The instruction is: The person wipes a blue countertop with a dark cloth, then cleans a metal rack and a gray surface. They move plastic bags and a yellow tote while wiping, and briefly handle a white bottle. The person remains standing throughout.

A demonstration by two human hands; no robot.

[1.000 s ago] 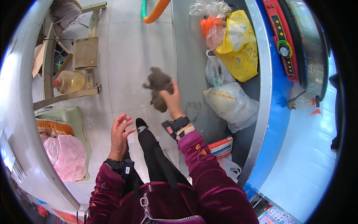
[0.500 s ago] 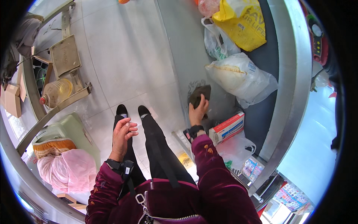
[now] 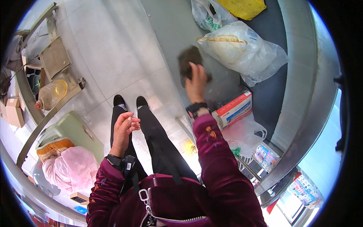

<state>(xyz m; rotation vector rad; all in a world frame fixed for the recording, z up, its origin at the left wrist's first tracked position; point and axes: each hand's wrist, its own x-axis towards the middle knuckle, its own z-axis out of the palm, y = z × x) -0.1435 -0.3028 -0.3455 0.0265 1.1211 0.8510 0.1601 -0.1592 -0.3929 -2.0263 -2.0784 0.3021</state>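
My right hand (image 3: 196,85) presses a dark brown rag (image 3: 188,60) onto the grey flat surface (image 3: 160,30), left of a stuffed white plastic bag (image 3: 247,51). Motion blurs the rag and my fingertips. In front of my legs hovers my left hand (image 3: 123,132), its fingers loosely bent and apart, with nothing in it. A red and white box (image 3: 235,109) lies close to my right wrist, on the near side of the surface.
A thin white bag (image 3: 211,17) and a yellow bag (image 3: 245,5) lie farther back. A clear plastic bag (image 3: 245,134) sits nearer me. On the left are a metal frame, a plastic bottle (image 3: 53,94), a green bin (image 3: 77,130) and pink cloth (image 3: 72,166).
My right hand has moved the rag farther away and slightly left across the grey surface. My view has shifted a little; my left hand stays in much the same pose.
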